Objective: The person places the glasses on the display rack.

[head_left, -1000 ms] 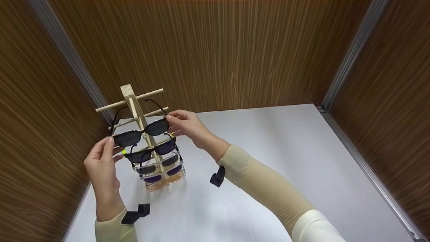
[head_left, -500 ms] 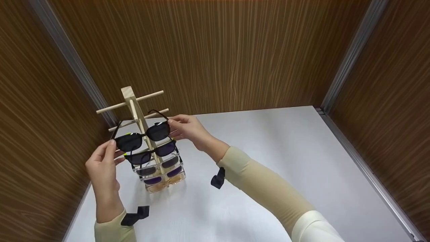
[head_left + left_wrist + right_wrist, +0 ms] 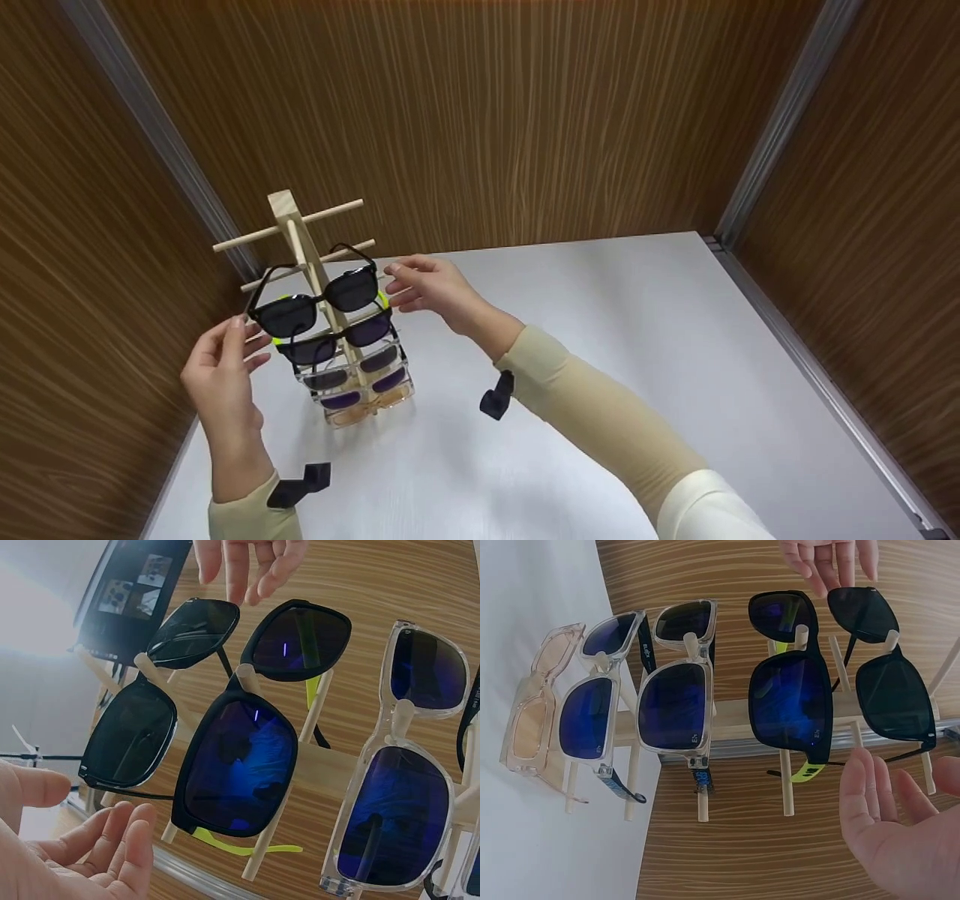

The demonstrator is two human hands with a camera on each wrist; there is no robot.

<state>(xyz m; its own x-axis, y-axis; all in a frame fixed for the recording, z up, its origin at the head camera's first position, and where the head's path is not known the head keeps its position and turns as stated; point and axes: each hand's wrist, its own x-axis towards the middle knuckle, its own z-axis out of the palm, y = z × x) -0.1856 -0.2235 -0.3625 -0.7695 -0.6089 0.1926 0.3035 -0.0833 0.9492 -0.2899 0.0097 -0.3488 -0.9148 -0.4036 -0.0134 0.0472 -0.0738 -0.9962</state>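
Observation:
Black sunglasses with dark lenses (image 3: 352,290) rest on a wooden display stand (image 3: 309,259), above a second black pair with yellow-green inner arms (image 3: 367,331). My left hand (image 3: 225,367) is just off the left side of the upper pair, its fingers relaxed and slightly bent, holding nothing. Off the opposite side, my right hand (image 3: 439,292) has loosely bent fingers with nothing between them. In the right wrist view its fingertips (image 3: 862,765) are close to the temple arm of the upper pair; whether they touch is hard to tell.
Lower on the stand hang clear-framed sunglasses (image 3: 676,705) and a peach-tinted pair (image 3: 532,724). A bare peg (image 3: 334,211) crosses the stand's top. Underneath is a white table (image 3: 570,360), with wood-grain panels (image 3: 480,127) at the back and sides.
Both hands held the upper black sunglasses and lowered them onto the stand. Now the fingers have let go and the hands have moved slightly outward, left and right.

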